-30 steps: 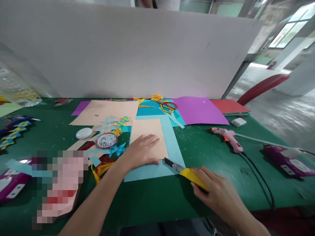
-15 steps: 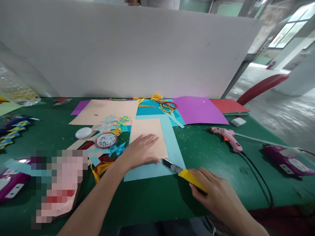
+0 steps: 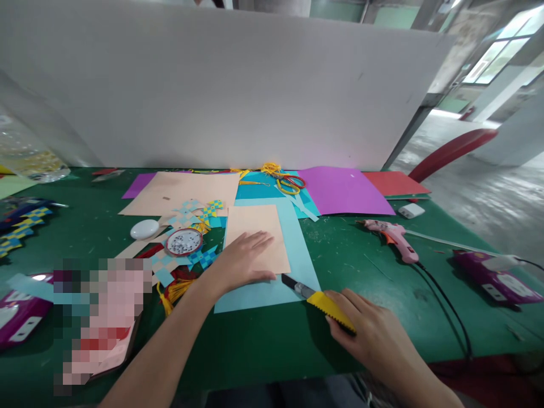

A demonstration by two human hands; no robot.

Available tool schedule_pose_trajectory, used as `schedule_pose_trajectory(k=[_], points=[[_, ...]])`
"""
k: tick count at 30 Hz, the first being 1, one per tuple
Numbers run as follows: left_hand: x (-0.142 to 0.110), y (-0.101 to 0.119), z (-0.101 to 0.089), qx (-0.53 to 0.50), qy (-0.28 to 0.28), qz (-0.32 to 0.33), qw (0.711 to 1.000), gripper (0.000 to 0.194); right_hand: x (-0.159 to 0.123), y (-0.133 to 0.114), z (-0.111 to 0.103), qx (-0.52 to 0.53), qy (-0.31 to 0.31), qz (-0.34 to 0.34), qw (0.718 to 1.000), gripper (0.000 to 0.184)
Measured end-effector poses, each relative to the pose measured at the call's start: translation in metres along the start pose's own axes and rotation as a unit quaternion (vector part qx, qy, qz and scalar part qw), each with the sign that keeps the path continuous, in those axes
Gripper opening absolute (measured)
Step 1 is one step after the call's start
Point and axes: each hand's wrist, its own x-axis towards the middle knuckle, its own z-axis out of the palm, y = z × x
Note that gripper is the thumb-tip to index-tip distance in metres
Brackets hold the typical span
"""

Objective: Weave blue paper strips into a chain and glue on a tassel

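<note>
My left hand (image 3: pixel 246 258) lies flat with its fingers spread on a peach paper sheet (image 3: pixel 259 221). Beneath that sheet is a larger light blue sheet (image 3: pixel 304 266), which shows along its right and near sides. In my right hand (image 3: pixel 365 323) is a yellow utility knife (image 3: pixel 325 309), gripped by its handle. The knife's dark blade points away to the left, with its tip by the near right corner of the peach sheet. Whether the blade touches the paper, I cannot tell.
A pink glue gun (image 3: pixel 397 238) with a cord lies right. Scissors (image 3: pixel 291 184), a purple sheet (image 3: pixel 344 190) and another peach sheet (image 3: pixel 191 192) lie behind. Left are a round dish of small beads (image 3: pixel 184 242), woven paper pieces, tassels and a blurred-out phone-like object (image 3: pixel 113 317).
Almost everything stays in place. My right hand and the utility knife have shifted very slightly to the left; my left hand keeps its position on the paper.
</note>
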Motion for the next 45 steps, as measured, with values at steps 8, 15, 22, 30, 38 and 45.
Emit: schedule_pose_trajectory(k=[8, 15, 22, 30, 38, 45], points=[[0.002, 0.007, 0.006, -0.01, 0.041, -0.033, 0.999, 0.058, 0.001, -0.009, -0.003, -0.031, 0.025, -0.012, 0.999, 0.029], [0.004, 0.013, 0.021, 0.022, 0.063, -0.063, 0.996, 0.055, 0.003, -0.033, -0.001, -0.072, 0.041, 0.001, 0.997, 0.038], [0.005, 0.01, 0.025, 0.037, 0.032, -0.064, 0.997, 0.055, 0.003, -0.059, 0.009, -0.081, 0.051, 0.031, 0.995, 0.039], [0.005, 0.011, 0.023, 0.026, 0.031, -0.057, 0.998, 0.055, 0.006, -0.065, 0.006, -0.077, 0.053, 0.044, 0.995, 0.039], [0.005, 0.011, 0.022, 0.027, 0.03, -0.054, 0.998, 0.055, 0.001, -0.061, 0.006, -0.078, 0.051, 0.045, 0.995, 0.038], [0.005, 0.011, 0.022, 0.03, 0.027, -0.054, 0.998, 0.054, -0.002, -0.061, 0.007, -0.077, 0.052, 0.051, 0.994, 0.039]])
